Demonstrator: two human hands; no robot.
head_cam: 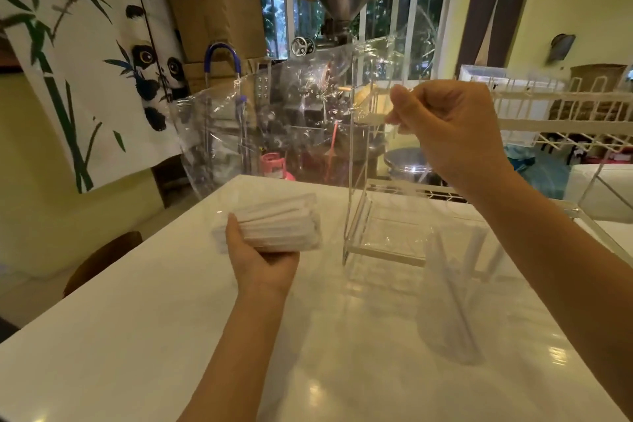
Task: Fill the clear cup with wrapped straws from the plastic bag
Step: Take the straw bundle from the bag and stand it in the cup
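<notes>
My left hand grips a thick bundle of white wrapped straws just above the white table. My right hand is raised higher, pinching the edge of the clear plastic bag, which hangs stretched out and crumpled above the table's far edge. The clear cup stands on the table at the right, below my right forearm; it is blurred and seems to hold a few straws.
A clear acrylic stand rises from the table between my hands. A white wire rack sits at the right. Beyond the table are a metal machine with a funnel and a panda wall hanging.
</notes>
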